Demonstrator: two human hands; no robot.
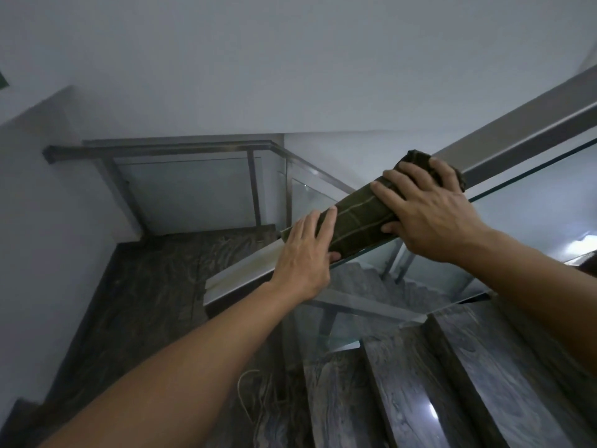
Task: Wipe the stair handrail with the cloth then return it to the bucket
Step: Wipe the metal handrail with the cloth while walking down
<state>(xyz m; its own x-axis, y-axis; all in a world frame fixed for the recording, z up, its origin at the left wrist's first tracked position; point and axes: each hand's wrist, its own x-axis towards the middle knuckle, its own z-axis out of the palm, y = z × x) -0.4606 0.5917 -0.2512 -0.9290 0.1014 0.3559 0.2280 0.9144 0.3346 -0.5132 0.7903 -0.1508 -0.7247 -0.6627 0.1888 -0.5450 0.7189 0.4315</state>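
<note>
On the sloping handrail: dark green cloth draped over the rail, pinned under both your hands.

Cloth looks soft, light, limp; it should bunch w/o steady pressure, so press flat and pinch at the edges. Left hand lies flat on its lower end, thumb under the rail; right hand wraps cloth and rail at the upper end. Bucket not in view.
</note>
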